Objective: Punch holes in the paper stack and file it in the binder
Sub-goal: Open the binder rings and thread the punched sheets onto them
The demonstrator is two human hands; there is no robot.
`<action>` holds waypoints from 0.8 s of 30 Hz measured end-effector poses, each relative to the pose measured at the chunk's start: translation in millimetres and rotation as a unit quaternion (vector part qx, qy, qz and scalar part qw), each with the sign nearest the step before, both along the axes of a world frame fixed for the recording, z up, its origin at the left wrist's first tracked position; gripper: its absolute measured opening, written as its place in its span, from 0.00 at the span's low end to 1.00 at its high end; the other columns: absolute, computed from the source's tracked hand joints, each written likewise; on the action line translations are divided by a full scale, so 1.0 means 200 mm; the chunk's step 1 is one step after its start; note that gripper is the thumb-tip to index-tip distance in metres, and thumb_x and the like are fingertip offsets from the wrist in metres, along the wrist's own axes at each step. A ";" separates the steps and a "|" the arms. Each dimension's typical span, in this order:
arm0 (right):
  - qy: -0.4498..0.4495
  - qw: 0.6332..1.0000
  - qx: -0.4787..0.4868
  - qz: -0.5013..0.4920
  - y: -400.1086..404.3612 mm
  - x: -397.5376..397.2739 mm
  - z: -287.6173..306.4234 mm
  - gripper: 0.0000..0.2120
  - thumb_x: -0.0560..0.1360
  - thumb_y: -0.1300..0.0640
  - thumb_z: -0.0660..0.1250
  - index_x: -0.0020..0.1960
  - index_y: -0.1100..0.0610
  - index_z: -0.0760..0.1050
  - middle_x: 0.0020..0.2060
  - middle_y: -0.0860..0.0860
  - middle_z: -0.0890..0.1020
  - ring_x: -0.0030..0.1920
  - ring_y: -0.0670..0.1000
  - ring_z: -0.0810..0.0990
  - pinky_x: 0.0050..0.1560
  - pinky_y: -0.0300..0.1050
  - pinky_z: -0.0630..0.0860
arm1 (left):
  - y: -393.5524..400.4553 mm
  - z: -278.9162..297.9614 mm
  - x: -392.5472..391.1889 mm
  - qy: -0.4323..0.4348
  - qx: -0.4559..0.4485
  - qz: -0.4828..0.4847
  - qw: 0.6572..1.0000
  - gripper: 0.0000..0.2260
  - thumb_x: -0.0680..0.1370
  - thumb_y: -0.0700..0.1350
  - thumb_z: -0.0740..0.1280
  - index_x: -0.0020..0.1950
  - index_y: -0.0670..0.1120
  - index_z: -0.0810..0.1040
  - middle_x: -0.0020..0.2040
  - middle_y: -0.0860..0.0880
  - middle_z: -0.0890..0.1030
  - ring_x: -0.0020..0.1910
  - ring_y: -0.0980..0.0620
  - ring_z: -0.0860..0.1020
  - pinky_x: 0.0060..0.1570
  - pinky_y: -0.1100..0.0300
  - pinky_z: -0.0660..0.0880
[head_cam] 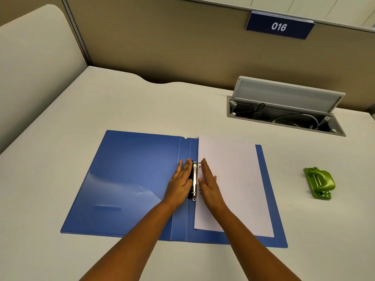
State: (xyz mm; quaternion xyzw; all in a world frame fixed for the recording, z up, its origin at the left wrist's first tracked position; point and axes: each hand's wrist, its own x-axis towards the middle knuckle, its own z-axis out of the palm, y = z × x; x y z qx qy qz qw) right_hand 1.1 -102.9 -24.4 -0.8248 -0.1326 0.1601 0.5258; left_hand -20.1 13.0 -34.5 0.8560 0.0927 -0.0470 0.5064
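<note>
A blue binder (129,175) lies open and flat on the desk. A white paper stack (237,179) rests on its right half, its left edge at the metal ring clip (195,180) along the spine. My left hand (181,180) lies flat on the binder just left of the clip, fingers extended and touching the clip's black side. My right hand (209,180) lies flat on the paper just right of the clip, fingers extended. A green hole punch (319,183) stands apart on the desk to the right.
The white desk (60,138) is bounded by beige partition walls at the back and left. An open cable hatch (284,110) with wires sits at the back right. A blue sign reading 016 (279,26) hangs on the partition.
</note>
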 end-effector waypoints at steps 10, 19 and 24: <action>0.009 1.000 0.010 0.026 0.00 0.01 -0.02 0.21 0.79 0.45 0.48 0.69 0.45 0.44 0.69 0.40 0.51 0.73 0.43 0.50 0.73 0.48 0.34 | 0.01 -0.01 0.02 -0.015 0.029 -0.058 0.998 0.24 0.81 0.38 0.51 0.74 0.48 0.47 0.77 0.49 0.50 0.76 0.52 0.46 0.73 0.56 0.47; -0.050 0.992 -0.098 -0.055 -0.17 -0.18 0.04 0.28 0.74 0.36 0.54 0.69 0.42 0.49 0.73 0.42 0.54 0.75 0.47 0.52 0.73 0.45 0.43 | 0.02 0.01 -0.16 -0.061 0.005 0.051 0.997 0.22 0.79 0.36 0.57 0.73 0.45 0.59 0.75 0.48 0.60 0.74 0.53 0.57 0.66 0.68 0.53; -0.188 0.912 -0.363 0.025 -0.22 -0.30 -0.16 0.49 0.65 0.22 0.40 0.75 0.52 0.39 0.73 0.48 0.48 0.75 0.52 0.44 0.74 0.53 0.36 | -0.04 -0.07 -0.23 -0.096 0.100 0.084 0.987 0.22 0.79 0.45 0.59 0.72 0.46 0.60 0.74 0.49 0.62 0.69 0.62 0.53 0.66 0.68 0.53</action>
